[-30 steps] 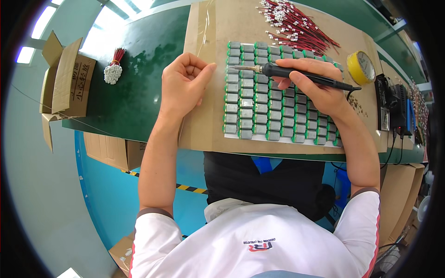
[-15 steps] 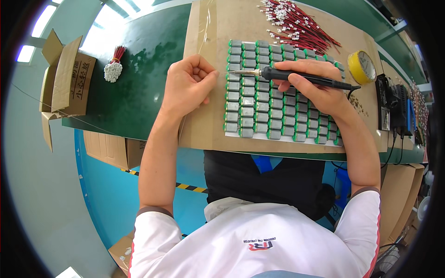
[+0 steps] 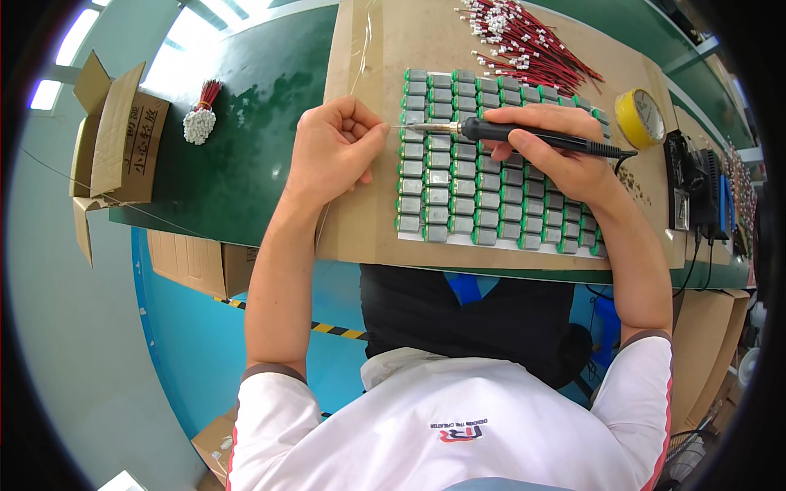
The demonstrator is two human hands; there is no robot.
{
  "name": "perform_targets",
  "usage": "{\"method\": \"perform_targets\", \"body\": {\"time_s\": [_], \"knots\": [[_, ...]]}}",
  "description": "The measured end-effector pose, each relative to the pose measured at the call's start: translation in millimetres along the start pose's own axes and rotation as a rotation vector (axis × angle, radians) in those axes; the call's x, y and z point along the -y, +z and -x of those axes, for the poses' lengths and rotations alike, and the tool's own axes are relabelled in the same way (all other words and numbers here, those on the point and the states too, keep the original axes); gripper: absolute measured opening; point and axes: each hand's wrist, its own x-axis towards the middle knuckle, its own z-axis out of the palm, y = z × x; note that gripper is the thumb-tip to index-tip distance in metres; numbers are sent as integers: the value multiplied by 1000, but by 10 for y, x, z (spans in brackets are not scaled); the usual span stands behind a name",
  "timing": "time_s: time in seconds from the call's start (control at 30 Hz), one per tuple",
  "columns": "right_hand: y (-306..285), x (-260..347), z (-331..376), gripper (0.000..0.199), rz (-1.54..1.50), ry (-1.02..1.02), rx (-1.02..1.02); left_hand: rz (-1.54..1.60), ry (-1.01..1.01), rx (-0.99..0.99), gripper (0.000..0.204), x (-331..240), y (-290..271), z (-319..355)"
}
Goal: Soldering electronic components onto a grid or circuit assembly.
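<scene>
A soldering iron is gripped in the right hand, the fingers closed round its black handle in a pen hold. Its long axis lies nearly level across the view, the metal tip pointing toward the left hand and the cord end trailing off to the far side of the right hand. The left hand is curled shut, thumb and forefinger pinched together on what appears to be a thin strand of solder wire; the strand is too fine to be made out with certainty. The tip and the pinched strand meet just between the two hands, over the upper left corner of a grid of small components, so the working point lies nearer the left hand's fingertips than the right hand's knuckles.

The components are small grey metallic blocks with green edges, set in tidy rows on a pale backing strip, directly beneath the right hand. They rest on a matt brown cardboard sheet laid over the dark green table. Beyond the right hand a loose heap of thin red wires with white ends is seen, and just past its wrist a yellow roll of tape. Well away from the left hand lie a bundled tuft of red wires with white tips and an open cardboard box.
</scene>
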Motion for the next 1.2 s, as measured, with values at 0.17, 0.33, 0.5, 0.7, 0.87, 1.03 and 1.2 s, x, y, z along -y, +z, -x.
{"method": "perform_targets", "body": {"time_s": [0.17, 0.33, 0.5, 0.7, 0.87, 1.03, 1.2], "knots": [[2, 12, -5, 29, 9, -7, 1, -4, -9, 3, 11, -2, 1, 1], [-1, 9, -1, 29, 6, -12, -1, -24, 2, 7, 12, 1, 9, 3], [3, 14, -10, 29, 23, -7, 2, -32, 18, 8, 13, 28, 5, -11], [0, 5, 17, 30, -17, -16, -33, 79, 50, -15, 9, 47, -2, 36], [1, 4, 36, 31, -30, -13, -103, -70, 546, -81, 10, 142, -28, 107], [-37, 24, 44, 30, 3, -58, -133, -401, 731, -11, 13, -19, 28, 228], [-50, 25, 44, 30, 0, -73, -160, -559, 703, 32, 13, -73, 92, 295]]}}
